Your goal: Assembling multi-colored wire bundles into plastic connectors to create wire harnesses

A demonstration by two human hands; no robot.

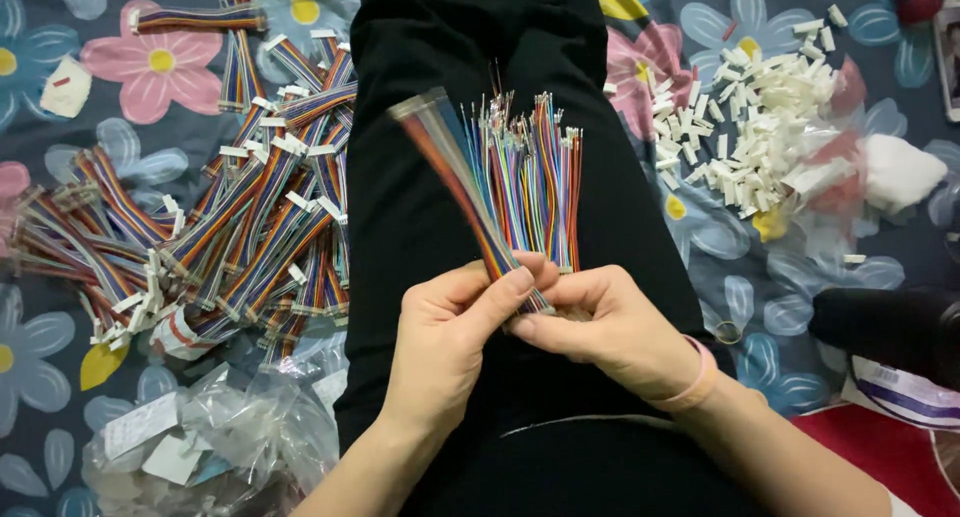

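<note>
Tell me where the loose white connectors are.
In the head view, the white connectors lie heaped at upper right on the flowered cloth, beside a clear plastic bag.

One head-worn camera looks steeply down, close over the lap, probably from a seated wearer.

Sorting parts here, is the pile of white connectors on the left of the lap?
No, the white connectors lie right of the lap; finished cables lie left.

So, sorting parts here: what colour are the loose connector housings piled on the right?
White; the connector housings show in the head view.
</note>
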